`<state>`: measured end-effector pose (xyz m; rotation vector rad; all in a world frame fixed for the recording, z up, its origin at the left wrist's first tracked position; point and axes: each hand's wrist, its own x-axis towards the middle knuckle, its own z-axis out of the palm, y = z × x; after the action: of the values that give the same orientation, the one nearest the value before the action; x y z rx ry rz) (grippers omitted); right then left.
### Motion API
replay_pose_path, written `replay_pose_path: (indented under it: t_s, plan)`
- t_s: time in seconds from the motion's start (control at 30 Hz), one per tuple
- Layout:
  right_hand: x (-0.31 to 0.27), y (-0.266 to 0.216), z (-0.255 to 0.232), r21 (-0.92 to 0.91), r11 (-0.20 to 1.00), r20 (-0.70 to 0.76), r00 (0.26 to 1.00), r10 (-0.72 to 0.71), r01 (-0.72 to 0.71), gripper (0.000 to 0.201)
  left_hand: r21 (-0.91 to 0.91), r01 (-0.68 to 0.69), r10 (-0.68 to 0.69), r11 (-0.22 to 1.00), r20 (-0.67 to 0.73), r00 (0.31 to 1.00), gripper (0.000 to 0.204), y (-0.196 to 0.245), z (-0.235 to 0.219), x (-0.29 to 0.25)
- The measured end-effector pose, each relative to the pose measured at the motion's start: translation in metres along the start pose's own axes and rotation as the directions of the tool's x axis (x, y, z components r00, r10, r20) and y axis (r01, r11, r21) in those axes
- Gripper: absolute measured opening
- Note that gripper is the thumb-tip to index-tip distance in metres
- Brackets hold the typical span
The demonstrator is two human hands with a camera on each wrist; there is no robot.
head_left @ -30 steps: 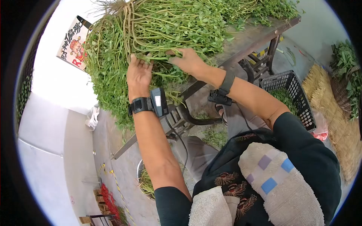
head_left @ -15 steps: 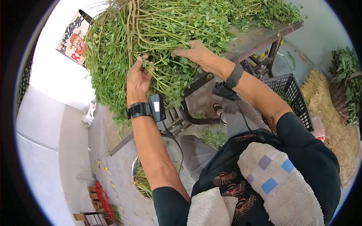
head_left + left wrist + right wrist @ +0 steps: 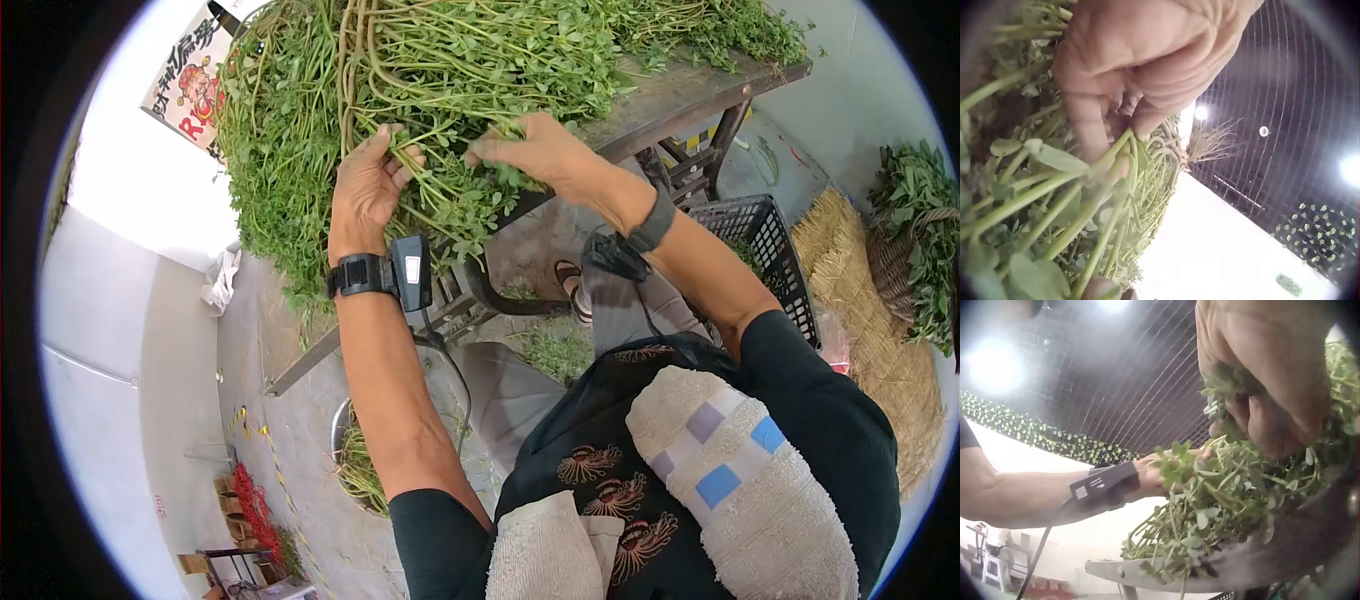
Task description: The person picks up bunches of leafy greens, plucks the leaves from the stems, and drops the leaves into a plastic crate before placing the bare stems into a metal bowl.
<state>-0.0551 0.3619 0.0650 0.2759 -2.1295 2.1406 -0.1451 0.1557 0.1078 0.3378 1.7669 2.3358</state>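
A thick heap of leafy green stems (image 3: 480, 70) lies over the table, some long brown roots and stems running through it. My left hand (image 3: 366, 190) is at the heap's near side, its thumb and fingers pinching several green stems (image 3: 1079, 215) that fan out toward the table's edge. To its right, my right hand (image 3: 560, 160) is over the leafy ends, knuckles up. In the right wrist view its fingers curl round a leafy sprig (image 3: 1232, 384), partly hidden by the hand. Loose leafy tips (image 3: 1194, 519) hang over the table edge between the hands.
The wooden table's edge (image 3: 690, 105) runs diagonally in front of me. A black plastic crate (image 3: 790, 260) with greens stands at right, near a straw mat (image 3: 880, 370) and a wicker basket (image 3: 890, 265). A basin of stems (image 3: 355, 465) is on the floor below my left arm.
My right hand has drawn away from the left, toward the right and the table's edge. The stems in my left hand now spread out in a fan, while that hand stays nearly in place.
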Motion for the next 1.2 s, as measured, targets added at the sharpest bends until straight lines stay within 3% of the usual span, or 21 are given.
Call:
replay_pose_path:
  t_s: [0.03,0.07,0.17,0.3,0.33,0.47,0.57,0.63,0.7,0.73,0.83,0.97,1.03,1.1,1.2]
  plan:
    - [-0.007,-0.001,0.002,-0.048,0.996,0.042,0.996,0.081,-0.079,0.026,-0.001,0.001,-0.001,1.0,0.0,1.0,0.022,-0.002,-0.001,0.0]
    - [-0.009,0.012,0.007,0.023,0.998,0.069,0.996,-0.061,0.06,0.026,-0.003,0.007,-0.007,1.0,0.007,1.0,0.023,-0.003,-0.001,0.001]
    - [-0.027,0.015,0.018,0.099,0.988,0.086,0.989,-0.124,0.115,0.021,-0.01,0.018,-0.018,1.0,0.015,1.0,0.022,-0.005,0.0,0.0]
    - [-0.042,0.019,0.023,0.091,0.995,0.058,0.998,0.03,-0.035,0.021,-0.05,0.007,-0.005,0.999,0.042,0.999,0.02,-0.007,0.004,-0.005]
    - [-0.038,0.023,0.029,0.125,0.992,0.051,0.998,-0.033,0.027,0.021,-0.06,0.005,-0.003,0.998,0.023,1.0,0.019,-0.008,0.007,-0.006]
    - [-0.04,0.031,0.037,0.071,0.997,0.097,0.995,0.007,-0.014,0.025,-0.125,0.024,-0.024,0.992,0.004,1.0,0.019,-0.012,0.01,-0.01]
    - [-0.038,0.044,0.051,0.036,0.994,0.076,0.991,-0.106,0.104,0.026,-0.216,0.046,-0.041,0.975,0.028,0.999,0.018,-0.016,0.012,-0.01]
    - [-0.04,0.047,0.061,0.144,0.99,0.049,0.999,-0.009,0.002,0.025,-0.227,0.044,-0.044,0.973,0.008,0.999,0.018,-0.019,0.013,-0.01]
    - [-0.033,0.051,0.072,0.229,0.973,0.02,0.999,-0.025,0.02,0.025,-0.285,0.041,-0.047,0.958,-0.015,0.999,0.017,-0.023,0.016,-0.008]
    - [-0.031,0.052,0.074,0.31,0.95,-0.012,0.999,-0.04,0.041,0.024,-0.271,0.014,-0.027,0.963,-0.047,0.999,0.019,-0.026,0.019,-0.008]
    - [-0.028,0.051,0.07,0.254,0.967,-0.084,0.995,0.051,-0.029,0.025,-0.272,0.017,-0.02,0.962,-0.01,1.0,0.019,-0.027,0.021,-0.01]
    - [-0.036,0.044,0.058,0.307,0.952,-0.051,0.998,0.026,-0.009,0.022,-0.164,-0.042,0.037,0.986,-0.036,0.999,0.02,-0.028,0.026,-0.014]
    - [-0.038,0.042,0.05,0.219,0.971,0.025,0.996,0.088,-0.091,0.022,-0.115,-0.023,0.015,0.993,-0.074,0.997,0.02,-0.028,0.028,-0.017]
    - [-0.034,0.052,0.046,0.26,0.963,0.037,0.998,0.059,-0.067,0.023,0.044,-0.048,0.051,0.998,-0.08,0.995,0.02,-0.027,0.025,-0.017]
    - [-0.032,0.051,0.048,0.309,0.95,0.058,0.998,0.029,-0.046,0.023,0.063,-0.082,0.086,0.995,-0.073,0.994,0.022,-0.025,0.033,-0.024]
